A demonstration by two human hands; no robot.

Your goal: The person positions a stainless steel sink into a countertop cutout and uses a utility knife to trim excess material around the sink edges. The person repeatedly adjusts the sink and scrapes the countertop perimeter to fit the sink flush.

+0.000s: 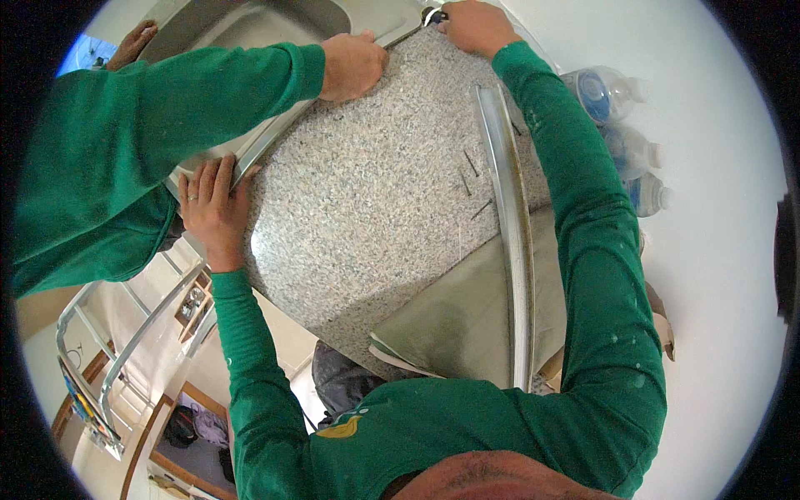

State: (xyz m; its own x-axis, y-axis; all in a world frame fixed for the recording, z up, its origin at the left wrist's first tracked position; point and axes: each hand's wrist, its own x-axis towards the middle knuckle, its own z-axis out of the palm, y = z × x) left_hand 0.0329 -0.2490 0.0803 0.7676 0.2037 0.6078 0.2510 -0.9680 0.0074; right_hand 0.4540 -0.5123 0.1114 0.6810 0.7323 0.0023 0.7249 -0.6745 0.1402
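Looks partway done, to judge by sink (379,15) and slab (358,167) lying edge to edge at the upper left. Appears roughly lined up along that seam, but can't be confirmed as fixed there. Seems left over: on the right part of the slab, a long curved strip (512,217), lying loose and running down over the sheet (467,308), with no visible fastening; also, just to the left of that strip, a few scattered screws (472,163), untouched by any hand.

Laid over the sink's near edge with the left hand (215,204): fingers spread wide and fairly flat, thumb apart, closed around nothing. Reaching past the strip to the far end of the slab with the right hand (475,29): fingers drawn in narrow, apparently pinching a small dark piece (432,17) with bright metal on it, close by the sink's edge. Too small and too near the rim of view to call tool or fitting.

Shared along the same edge, between both hands, with a co-worker's hand (354,67), fingers curled. Lined up beyond the right sleeve: clear bottles (627,150), lying on their sides.
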